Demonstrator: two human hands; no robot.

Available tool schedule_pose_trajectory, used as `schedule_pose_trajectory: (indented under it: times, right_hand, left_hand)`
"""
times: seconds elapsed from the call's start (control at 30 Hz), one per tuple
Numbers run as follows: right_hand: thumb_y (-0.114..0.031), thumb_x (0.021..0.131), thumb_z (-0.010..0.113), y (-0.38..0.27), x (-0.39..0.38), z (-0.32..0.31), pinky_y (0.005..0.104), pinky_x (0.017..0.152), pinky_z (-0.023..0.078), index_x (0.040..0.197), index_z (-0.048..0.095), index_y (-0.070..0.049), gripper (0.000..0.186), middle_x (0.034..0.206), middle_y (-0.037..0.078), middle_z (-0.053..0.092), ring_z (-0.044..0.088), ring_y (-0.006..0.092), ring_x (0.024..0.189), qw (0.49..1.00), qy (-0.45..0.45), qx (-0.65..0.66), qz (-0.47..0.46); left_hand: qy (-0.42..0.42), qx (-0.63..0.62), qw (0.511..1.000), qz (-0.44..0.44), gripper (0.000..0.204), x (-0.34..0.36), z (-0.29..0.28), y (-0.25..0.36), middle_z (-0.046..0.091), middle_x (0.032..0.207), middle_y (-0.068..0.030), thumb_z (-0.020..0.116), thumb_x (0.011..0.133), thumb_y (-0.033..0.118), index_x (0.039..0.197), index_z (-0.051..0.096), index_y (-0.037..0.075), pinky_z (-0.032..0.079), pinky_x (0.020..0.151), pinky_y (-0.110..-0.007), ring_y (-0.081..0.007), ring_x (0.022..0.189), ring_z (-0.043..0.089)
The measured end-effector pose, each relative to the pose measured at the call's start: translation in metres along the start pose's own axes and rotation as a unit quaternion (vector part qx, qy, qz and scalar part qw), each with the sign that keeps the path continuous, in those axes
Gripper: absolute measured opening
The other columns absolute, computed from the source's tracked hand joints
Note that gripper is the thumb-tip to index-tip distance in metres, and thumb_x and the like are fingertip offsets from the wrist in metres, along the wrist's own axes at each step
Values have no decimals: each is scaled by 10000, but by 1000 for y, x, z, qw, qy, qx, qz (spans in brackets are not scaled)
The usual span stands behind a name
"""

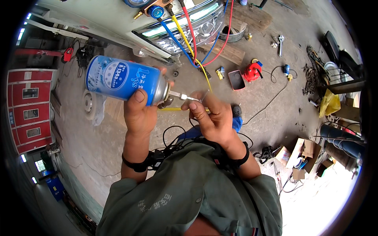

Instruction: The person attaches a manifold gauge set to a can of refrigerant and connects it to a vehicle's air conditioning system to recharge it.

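A blue refrigerant can [108,76] lies on its side in my left hand [140,114], whose thumb and fingers wrap round its valve end. A metal can-tap valve [171,94] is fitted on that end and points right. My right hand [214,122] is closed in a pinch at the tip of the valve's stem. Motion smears some of its fingers, and I cannot make out exactly what part they grip. Above the hands, a blue, a yellow and a red hose [185,17] run down from a manifold gauge set [153,10].
A vehicle's front with its headlight [193,29] stands ahead. On the floor to the right are a red pump-like device [252,71], a black tray with a red rim [236,80], an adjustable wrench [280,45] and a blue can [286,70]. Cardboard boxes [301,151] lie farther right.
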State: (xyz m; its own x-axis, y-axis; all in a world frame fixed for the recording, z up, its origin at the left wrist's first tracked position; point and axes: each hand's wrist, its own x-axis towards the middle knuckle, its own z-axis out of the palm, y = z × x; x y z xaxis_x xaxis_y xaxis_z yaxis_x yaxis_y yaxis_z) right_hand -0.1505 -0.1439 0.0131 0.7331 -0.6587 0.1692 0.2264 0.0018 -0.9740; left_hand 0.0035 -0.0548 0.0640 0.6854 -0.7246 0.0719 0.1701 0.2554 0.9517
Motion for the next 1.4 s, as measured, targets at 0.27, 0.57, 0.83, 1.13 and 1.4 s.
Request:
schedule_pose_trajectory:
  times: [0.27, 0.57, 0.83, 1.13, 1.4]
  right_hand:
    - [-156, 932, 633, 6, 15, -8, 300, 691, 506, 1047, 612, 19, 210, 858, 102, 665, 645, 152, 748, 997, 1, -45, -69]
    - [-388, 1011, 479, 12, 34, 21, 321, 785, 496, 1261, 501, -26, 439, 1002, 94, 607, 636, 189, 786, 880, 109, 453, 97]
    - [-313, 1003, 512, -24, 60, -15, 275, 362, 320, 833, 591, 11, 375, 540, 42, 474, 404, 135, 364, 877, 226, 405, 124]
    - [-294, 994, 518, -49, 73, -42, 288, 369, 278, 789, 588, 10, 373, 518, 18, 422, 359, 128, 370, 924, 199, 294, 144]
    - [-281, 987, 527, -48, 83, -59, 284, 379, 293, 786, 579, -15, 338, 567, 35, 487, 393, 135, 387, 946, 165, 241, 140]
  left_hand:
    - [22, -62, 997, -46, 666, 7, 5, 0, 594, 1171, -180, 695, 813, 442, 1269, 487, 4, 540, 919, -401, -279, 1080, 615]
    - [46, -46, 997, -51, 597, 9, 26, -16, 574, 1294, -157, 635, 880, 449, 1315, 486, 68, 466, 974, -388, -204, 1171, 556]
    - [-117, 327, 908, 234, 651, 30, -4, 19, 546, 1222, -118, 693, 867, 436, 1310, 478, 11, 438, 898, -323, -176, 1051, 522]
    - [38, 318, 939, 126, 332, 19, 22, 9, 587, 891, -42, 613, 949, 320, 1019, 578, -3, 449, 670, -237, -102, 778, 551]
    - [-6, 164, 953, -254, 508, 26, 32, 28, 623, 949, -58, 494, 961, 501, 1150, 532, 31, 354, 376, -207, -94, 636, 610]
